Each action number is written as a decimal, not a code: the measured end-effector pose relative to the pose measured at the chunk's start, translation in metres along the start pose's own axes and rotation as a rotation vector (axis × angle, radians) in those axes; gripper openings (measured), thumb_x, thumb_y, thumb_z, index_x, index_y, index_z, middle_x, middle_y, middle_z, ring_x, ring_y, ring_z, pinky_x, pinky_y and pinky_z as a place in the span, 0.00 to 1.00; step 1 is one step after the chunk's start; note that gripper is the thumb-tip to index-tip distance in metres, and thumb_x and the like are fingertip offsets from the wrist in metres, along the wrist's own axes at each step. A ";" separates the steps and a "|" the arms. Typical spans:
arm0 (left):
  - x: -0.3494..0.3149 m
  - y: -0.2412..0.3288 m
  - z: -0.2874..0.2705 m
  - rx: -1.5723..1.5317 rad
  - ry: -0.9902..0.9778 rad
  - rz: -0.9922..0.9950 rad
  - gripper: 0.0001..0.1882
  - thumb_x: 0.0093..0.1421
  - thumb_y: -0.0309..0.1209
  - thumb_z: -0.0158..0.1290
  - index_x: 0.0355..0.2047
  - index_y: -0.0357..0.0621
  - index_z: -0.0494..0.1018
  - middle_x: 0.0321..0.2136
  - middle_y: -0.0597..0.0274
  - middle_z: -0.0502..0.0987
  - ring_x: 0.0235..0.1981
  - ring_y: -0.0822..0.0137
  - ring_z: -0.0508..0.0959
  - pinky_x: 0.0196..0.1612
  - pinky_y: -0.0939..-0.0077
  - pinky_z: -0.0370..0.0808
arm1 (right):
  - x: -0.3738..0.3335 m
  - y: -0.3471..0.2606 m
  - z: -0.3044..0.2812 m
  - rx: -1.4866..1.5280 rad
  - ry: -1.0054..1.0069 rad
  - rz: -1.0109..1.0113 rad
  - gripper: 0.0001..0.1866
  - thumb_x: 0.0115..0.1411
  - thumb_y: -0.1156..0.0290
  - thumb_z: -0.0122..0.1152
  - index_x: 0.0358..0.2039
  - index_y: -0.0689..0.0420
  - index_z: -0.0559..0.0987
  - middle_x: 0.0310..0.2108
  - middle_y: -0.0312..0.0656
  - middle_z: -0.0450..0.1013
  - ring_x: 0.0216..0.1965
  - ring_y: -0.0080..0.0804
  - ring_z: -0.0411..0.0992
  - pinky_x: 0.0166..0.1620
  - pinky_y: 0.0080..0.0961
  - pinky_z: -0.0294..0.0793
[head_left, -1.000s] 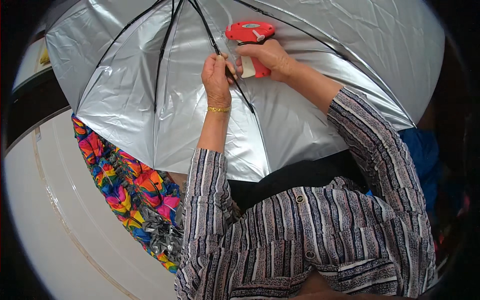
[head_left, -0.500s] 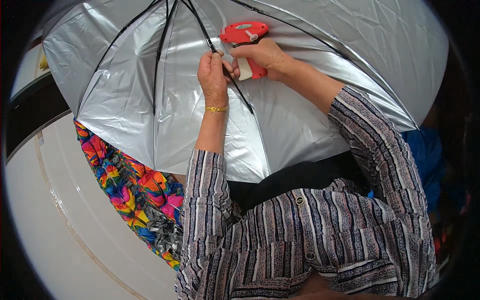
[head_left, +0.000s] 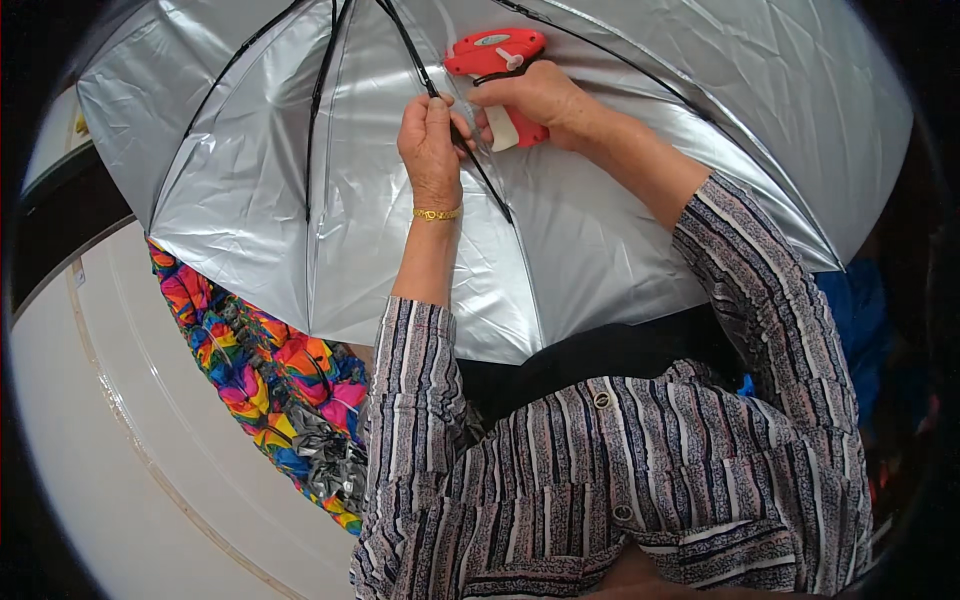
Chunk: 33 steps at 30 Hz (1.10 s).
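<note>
A silver umbrella canopy (head_left: pixel 390 290) lies spread open before me with its inside up, black metal ribs crossing it. My left hand (head_left: pixel 434 150) is closed, its thumb and fingers pinching one black rib (head_left: pixel 487 189) near the middle of the canopy. Just right of it, my right hand (head_left: pixel 535 105) grips a red handheld tool (head_left: pixel 503 48) with a white part at its lower end. The fingers of my right hand are partly hidden behind the tool. The tool's exact kind cannot be made out.
Bundled rainbow-coloured umbrellas (head_left: pixel 243 388) lie at the left, with a crumpled silver bundle (head_left: pixel 330 450) among them. Farther left is a pale curved surface (head_left: pixel 110 420). Blue material (head_left: pixel 855 320) shows at the right beyond the canopy edge.
My right hand and the red tool have shifted slightly right and up, a little away from my left hand. My left hand keeps its pinch on the rib.
</note>
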<state>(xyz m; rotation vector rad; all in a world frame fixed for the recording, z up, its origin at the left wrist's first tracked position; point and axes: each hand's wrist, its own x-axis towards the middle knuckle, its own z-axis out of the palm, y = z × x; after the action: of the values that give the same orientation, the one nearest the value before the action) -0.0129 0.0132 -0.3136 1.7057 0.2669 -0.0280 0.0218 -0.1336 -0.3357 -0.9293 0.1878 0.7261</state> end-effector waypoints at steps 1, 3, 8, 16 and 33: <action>0.000 0.000 0.000 0.001 -0.004 -0.002 0.10 0.63 0.34 0.40 0.33 0.41 0.66 0.14 0.69 0.68 0.14 0.79 0.65 0.16 0.87 0.59 | 0.001 -0.001 -0.002 0.030 -0.030 0.025 0.13 0.50 0.71 0.61 0.35 0.62 0.73 0.25 0.43 0.73 0.23 0.32 0.74 0.27 0.27 0.75; 0.001 0.000 0.000 0.000 -0.011 -0.001 0.10 0.63 0.34 0.40 0.33 0.41 0.66 0.15 0.69 0.68 0.14 0.79 0.65 0.16 0.87 0.59 | 0.000 -0.008 -0.006 0.087 -0.088 0.071 0.12 0.51 0.71 0.60 0.36 0.61 0.73 0.25 0.43 0.74 0.23 0.32 0.74 0.27 0.27 0.75; -0.001 0.000 -0.001 -0.017 -0.015 -0.002 0.10 0.63 0.35 0.40 0.33 0.42 0.66 0.15 0.69 0.68 0.14 0.79 0.65 0.16 0.87 0.59 | -0.008 -0.018 -0.015 0.199 -0.238 0.157 0.11 0.52 0.71 0.59 0.35 0.61 0.73 0.25 0.43 0.74 0.24 0.31 0.75 0.29 0.26 0.77; -0.002 -0.001 0.001 -0.042 -0.035 -0.015 0.10 0.64 0.36 0.40 0.32 0.43 0.66 0.15 0.70 0.68 0.14 0.80 0.65 0.17 0.88 0.59 | -0.006 -0.015 -0.020 0.195 -0.324 0.157 0.10 0.54 0.71 0.56 0.36 0.61 0.72 0.26 0.43 0.74 0.24 0.30 0.75 0.30 0.25 0.77; -0.003 0.002 0.007 0.011 -0.023 -0.004 0.10 0.64 0.35 0.40 0.31 0.43 0.65 0.15 0.71 0.67 0.14 0.81 0.63 0.17 0.87 0.59 | -0.011 -0.024 -0.011 0.183 -0.321 0.156 0.09 0.53 0.72 0.57 0.34 0.62 0.73 0.25 0.44 0.73 0.24 0.30 0.75 0.30 0.26 0.78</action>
<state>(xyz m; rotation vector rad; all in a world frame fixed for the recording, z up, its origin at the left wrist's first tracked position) -0.0149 0.0056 -0.3124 1.7151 0.2536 -0.0525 0.0304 -0.1568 -0.3217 -0.6181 0.0418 0.9751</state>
